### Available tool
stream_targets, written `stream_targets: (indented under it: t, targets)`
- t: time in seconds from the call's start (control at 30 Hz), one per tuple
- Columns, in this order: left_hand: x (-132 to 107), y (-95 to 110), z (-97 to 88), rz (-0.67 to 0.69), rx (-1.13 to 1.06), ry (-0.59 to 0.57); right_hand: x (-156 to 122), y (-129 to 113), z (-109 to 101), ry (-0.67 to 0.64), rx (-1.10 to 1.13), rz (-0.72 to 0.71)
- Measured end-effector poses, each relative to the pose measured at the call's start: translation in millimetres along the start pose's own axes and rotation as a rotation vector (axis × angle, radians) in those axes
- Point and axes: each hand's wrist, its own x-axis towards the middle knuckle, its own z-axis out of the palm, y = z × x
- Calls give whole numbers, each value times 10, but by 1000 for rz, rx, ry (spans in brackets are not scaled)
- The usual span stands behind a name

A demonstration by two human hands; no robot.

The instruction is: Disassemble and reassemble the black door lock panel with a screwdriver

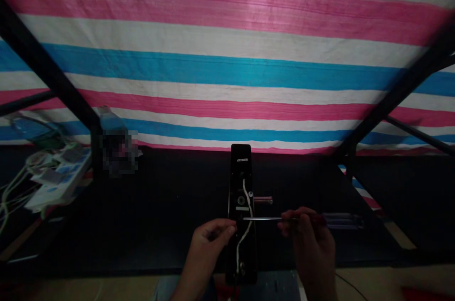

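A long black door-lock panel [241, 182] lies lengthwise on the dark table [159, 215] in front of me, with a white cable [248, 206] running down its face. My left hand [209, 244] pinches something small at the panel's left edge; I cannot make out what. My right hand [309, 239] grips a screwdriver [320, 219] by its shaft, held level, with its metal tip pointing left onto the panel and its clear purple handle sticking out to the right.
A pink, blue and white striped tarpaulin [227, 54] hangs behind the table, crossed by black metal frame bars [46, 68]. White power strips and cables [57, 177] lie at the left. A small pink-handled part [263, 200] rests just right of the panel.
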Motion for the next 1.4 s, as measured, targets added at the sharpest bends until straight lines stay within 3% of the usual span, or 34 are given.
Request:
stream_targets:
  t: [0.13,0.3,0.63,0.73,0.93,1.03,1.17,1.33,1.4]
  targets:
    - [-68,-85,103,-66,-169,6,-107,109,-20,-79,-18,50]
    - [-97,-149,100,-156,-355,50,-164,143,-78,-55,5,53]
    - [-90,-9,-94,-121,-81,-96,-93,61,-122,-244,24,27]
    - [-105,-7,-150,-130,-39,-124,-96,-67,-97,-362,-3,21]
    - [-140,109,-270,-176,-61,-197,-209,-391,-13,-423,-96,111]
    - [-159,173,-266,-205,12,-289,-268,-482,45,-488,-107,151]
    - [-179,138,-204,-206,4,-341,-294,-460,105,-400,-52,133]
    - [-139,97,-159,-76,-97,-112,-358,-273,184,-166,58,92]
    - [-125,119,-144,-47,-116,-82,-410,-194,220,-80,96,82]
